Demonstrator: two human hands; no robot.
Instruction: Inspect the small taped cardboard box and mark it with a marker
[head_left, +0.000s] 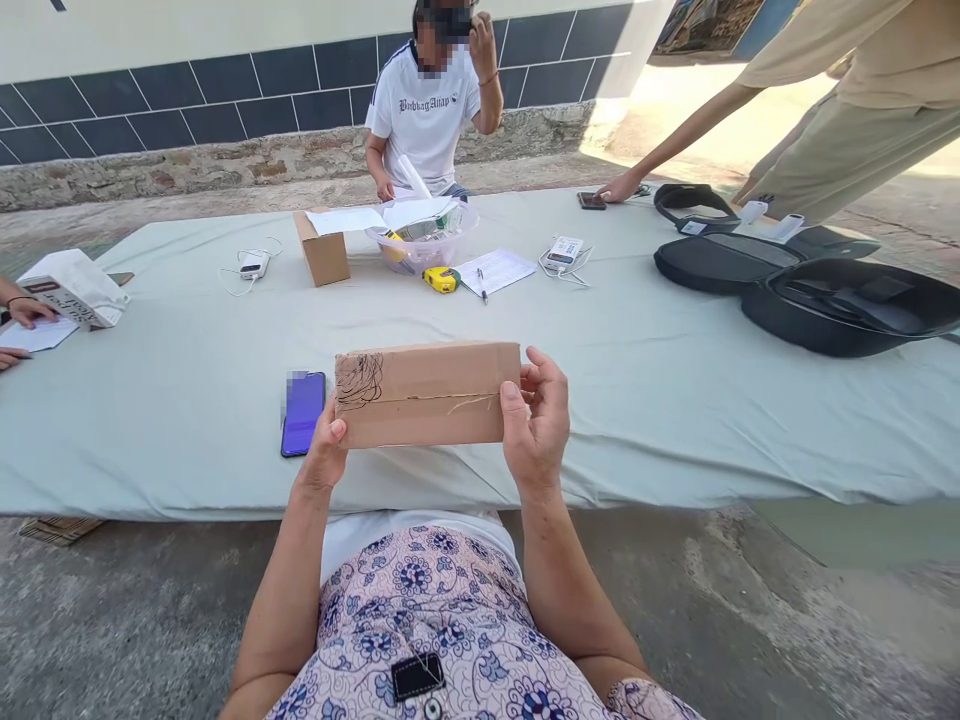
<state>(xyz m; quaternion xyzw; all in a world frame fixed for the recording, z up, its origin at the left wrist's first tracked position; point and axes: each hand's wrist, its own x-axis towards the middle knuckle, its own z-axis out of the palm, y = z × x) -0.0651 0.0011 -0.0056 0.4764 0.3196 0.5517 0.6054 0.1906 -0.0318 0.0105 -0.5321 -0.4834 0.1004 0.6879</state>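
I hold a flat brown cardboard box [424,394] up in front of me, long side level, with a black scribble at its left end and a taped seam along the middle. My left hand [326,450] grips its left end from behind, thumb on the front. My right hand [534,415] clasps its right end, thumb on the front and fingers curled behind. A phone [303,411] with a lit purple screen lies on the pale green sheet [187,390] just left of the box.
Farther on the sheet stand a small open cardboard box [322,255], a clear plastic bowl [424,240], a yellow tape measure [441,279], papers with a pen, power banks and black cases [840,300]. One person sits opposite, another leans in at right, and hands hold a white bag at left.
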